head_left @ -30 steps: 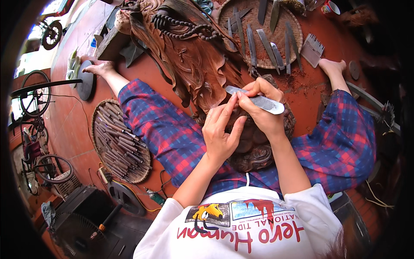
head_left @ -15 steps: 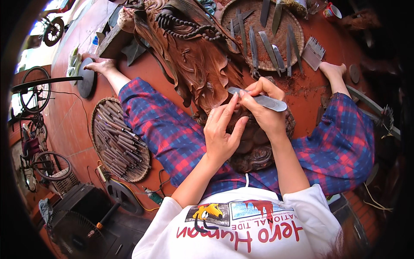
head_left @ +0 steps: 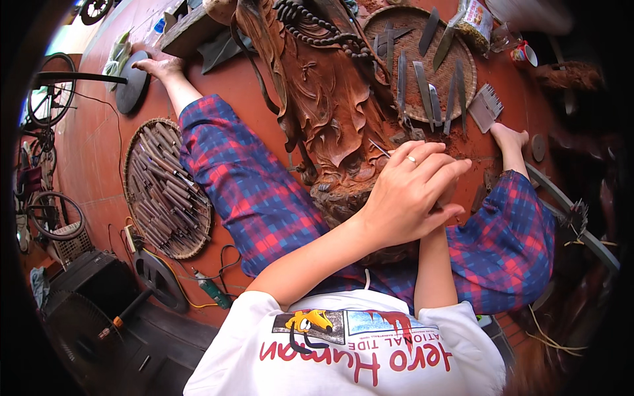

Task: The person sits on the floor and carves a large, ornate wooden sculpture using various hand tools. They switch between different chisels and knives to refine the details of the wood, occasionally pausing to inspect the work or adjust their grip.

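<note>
Left hand (head_left: 406, 198), fingers loosely spread, lies over my right hand (head_left: 448, 195), which is mostly hidden, so I can't tell its grip. One thin blade (head_left: 378, 148) juts out ahead of them, near the carving (head_left: 330, 112), ahead and leftward. Farther ahead, knives (head_left: 422, 89) lie on a tray (head_left: 465, 56).

The left hand (head_left: 404, 191) had swung rightward across the right hand (head_left: 450, 195), hiding most of it; the blade (head_left: 379, 148), broadly visible before, showed only a thin end.
</note>
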### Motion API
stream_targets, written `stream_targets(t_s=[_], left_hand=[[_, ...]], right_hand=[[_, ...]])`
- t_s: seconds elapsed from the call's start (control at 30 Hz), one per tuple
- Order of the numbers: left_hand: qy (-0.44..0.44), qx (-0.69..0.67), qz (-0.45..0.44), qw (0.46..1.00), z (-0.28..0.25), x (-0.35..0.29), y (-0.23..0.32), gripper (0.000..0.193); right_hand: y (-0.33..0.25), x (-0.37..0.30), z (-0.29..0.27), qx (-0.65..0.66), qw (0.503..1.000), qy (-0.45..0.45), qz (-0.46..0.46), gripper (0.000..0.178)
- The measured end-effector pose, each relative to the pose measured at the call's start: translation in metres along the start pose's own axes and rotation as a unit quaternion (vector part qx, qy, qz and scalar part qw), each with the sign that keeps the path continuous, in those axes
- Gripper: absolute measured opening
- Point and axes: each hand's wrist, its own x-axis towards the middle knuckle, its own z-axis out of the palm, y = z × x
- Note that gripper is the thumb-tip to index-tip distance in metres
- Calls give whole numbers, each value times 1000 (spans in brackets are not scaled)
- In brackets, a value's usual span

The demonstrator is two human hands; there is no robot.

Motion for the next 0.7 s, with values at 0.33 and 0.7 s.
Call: stream_targets(t_s=[0.33, 0.7], left_hand=[[26, 22, -53, 998, 2, -2, -6, 52], [51, 12, -58, 997, -1, -4, -6, 42]], right_hand=[[20, -7, 9, 26, 999, 9, 27, 16], [20, -10, 9, 29, 999, 4, 30, 16]])
